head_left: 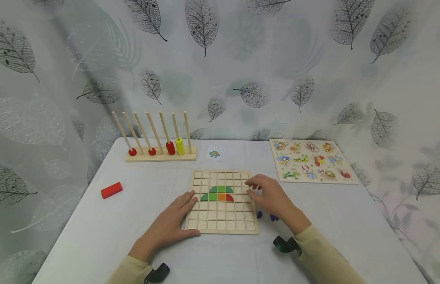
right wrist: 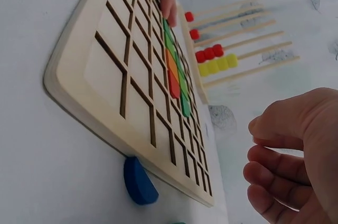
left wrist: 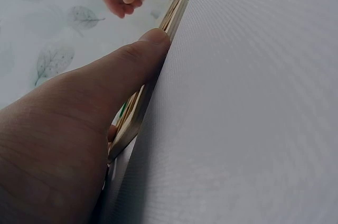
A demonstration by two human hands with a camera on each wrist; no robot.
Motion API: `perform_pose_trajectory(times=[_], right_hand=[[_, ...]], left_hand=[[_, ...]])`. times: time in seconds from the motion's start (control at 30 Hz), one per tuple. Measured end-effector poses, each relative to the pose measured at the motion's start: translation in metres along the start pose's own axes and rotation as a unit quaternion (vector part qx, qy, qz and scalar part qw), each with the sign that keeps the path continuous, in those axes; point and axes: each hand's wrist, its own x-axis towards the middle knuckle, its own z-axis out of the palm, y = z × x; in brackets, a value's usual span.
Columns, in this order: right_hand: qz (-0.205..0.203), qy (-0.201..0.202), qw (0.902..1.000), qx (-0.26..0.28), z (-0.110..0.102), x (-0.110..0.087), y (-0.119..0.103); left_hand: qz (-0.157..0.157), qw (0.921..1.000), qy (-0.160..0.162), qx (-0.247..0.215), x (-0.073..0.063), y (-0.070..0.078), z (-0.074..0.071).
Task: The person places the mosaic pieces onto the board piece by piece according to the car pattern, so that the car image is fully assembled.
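One left hand point(head_left: 172, 218), fingers extended and thumb spread, rests against the near-left corner of a pale wooden grid board point(head_left: 224, 225), curled round nothing. Board lies flat on the counter point(head_left: 81, 236). Seven tiles point(head_left: 221, 190) fill adjoining cells in two rows: three dark green quarter-rounds, two lighter green squares, one orange square, one red quarter-round. Blue rounded piece point(right wrist: 140, 182) lies just beside the right edge. Right hand point(head_left: 269, 195) hovers above that edge, fingers loosely bent, no piece visible.
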Motion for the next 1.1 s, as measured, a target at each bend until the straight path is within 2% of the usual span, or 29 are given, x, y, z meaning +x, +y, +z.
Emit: perform_pose_trajectory(times=[0.27, 0.63, 0.97, 1.1], right_hand=[[0.009, 0.014, 0.9999, -0.002, -0.014, -0.005, 0.003], [0.03, 0.018, 0.9994, -0.002, -0.022, -0.01, 0.014], [0.042, 0.028, 0.9986, -0.012, -0.032, -0.014, 0.024], [0.05, 0.031, 0.9981, -0.016, -0.034, -0.017, 0.03]], left_hand=[[-0.002, 1.0, -0.004, -0.002, 0.0, 0.001, -0.001], [-0.001, 1.0, -0.005, -0.004, 0.0, 0.001, -0.001], [0.006, 1.0, 0.007, 0.002, 0.0, 0.0, 0.001], [0.001, 1.0, 0.001, 0.001, 0.0, 0.0, 0.001]])
